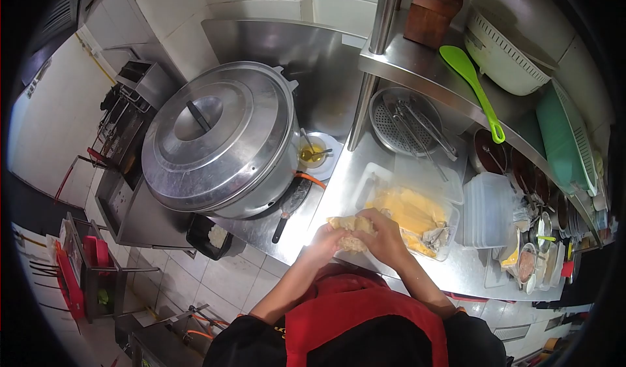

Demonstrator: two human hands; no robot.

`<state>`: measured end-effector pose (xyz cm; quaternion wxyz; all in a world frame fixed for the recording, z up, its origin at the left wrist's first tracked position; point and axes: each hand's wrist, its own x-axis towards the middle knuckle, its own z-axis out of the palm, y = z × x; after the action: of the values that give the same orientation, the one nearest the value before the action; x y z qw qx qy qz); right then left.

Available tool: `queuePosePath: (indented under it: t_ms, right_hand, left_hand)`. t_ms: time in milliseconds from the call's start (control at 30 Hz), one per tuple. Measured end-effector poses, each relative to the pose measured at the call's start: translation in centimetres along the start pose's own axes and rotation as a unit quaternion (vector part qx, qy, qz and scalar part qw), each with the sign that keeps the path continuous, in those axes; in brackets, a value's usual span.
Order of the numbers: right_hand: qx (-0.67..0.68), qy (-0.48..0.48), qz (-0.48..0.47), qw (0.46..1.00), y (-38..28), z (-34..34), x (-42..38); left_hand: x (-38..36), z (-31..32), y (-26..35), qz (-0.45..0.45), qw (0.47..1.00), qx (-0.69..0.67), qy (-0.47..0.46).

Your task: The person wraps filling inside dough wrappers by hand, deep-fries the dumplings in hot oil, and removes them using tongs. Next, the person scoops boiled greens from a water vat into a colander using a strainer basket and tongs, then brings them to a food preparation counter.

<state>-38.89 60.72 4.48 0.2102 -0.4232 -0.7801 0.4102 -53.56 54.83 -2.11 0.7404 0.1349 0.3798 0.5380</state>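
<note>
Both of my hands are closed around a pale, crumbly lump of food (353,225), held in front of my red apron (365,308). My left hand (323,244) grips its left side, and my right hand (385,236) has its fingers and thumb bent over the right side. Just beyond my right hand lies a clear plastic tub (450,243) with a smooth yellow-orange food (407,207) inside. A crumpled, greyish wrapper-like piece (435,239) rests in the tub's near right corner. What exactly the lump is cannot be made out.
Left of the steel counter stands a large lidded pot (222,138). A black-handled spatula (290,204) and a plate with a bowl of yellow liquid (314,155) lie beside it. Stacked clear containers (486,210) stand right; overhead, a shelf (430,73) bears a green spatula (471,83).
</note>
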Motion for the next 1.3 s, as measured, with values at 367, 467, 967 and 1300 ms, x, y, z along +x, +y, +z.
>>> queuePosePath:
  t_ms: [367,467,967,1300]
  right_hand:
    - [0.147,-0.119,0.038,0.981,2.4,-0.8,-0.3]
    - [0.274,-0.106,0.046,0.955,3.9,0.0,-0.6]
    - [-0.042,0.18,-0.244,0.952,-1.3,-0.6,-0.9]
    - [-0.142,0.151,-0.327,0.922,-2.0,-0.8,-1.4]
  left_hand:
    - [-0.3,0.5,0.6,-0.018,0.996,0.085,0.022]
    - [-0.7,0.5,0.7,-0.017,0.999,0.011,-0.038]
    - [-1.6,0.9,0.7,0.069,0.95,-0.208,-0.224]
    - [-2.4,3.0,0.6,0.141,0.981,-0.08,-0.105]
